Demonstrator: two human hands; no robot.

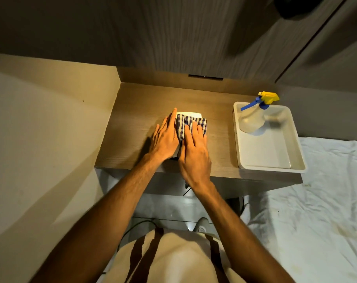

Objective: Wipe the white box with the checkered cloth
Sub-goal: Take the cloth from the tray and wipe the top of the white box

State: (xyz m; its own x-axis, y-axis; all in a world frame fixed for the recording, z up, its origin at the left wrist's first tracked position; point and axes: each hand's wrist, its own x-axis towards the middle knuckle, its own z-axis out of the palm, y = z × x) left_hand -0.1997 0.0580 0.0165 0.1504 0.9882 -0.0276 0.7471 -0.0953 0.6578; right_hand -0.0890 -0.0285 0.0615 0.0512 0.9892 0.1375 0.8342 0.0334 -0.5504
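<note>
On the wooden desk (pixel 132 123), near its middle, lay the white box (pixel 191 115), mostly covered by the checkered cloth (pixel 189 124) spread over its top. To the left of the box, the left hand (pixel 165 139) lay flat with fingers stretched out, braced along the box's side, gripping nothing. The right hand (pixel 195 152) pressed palm-down on the cloth, fingers spread, holding it against the box. Well right of the box stood a white tray (pixel 275 160) with a spray bottle (pixel 253 117) in its far end.
</note>
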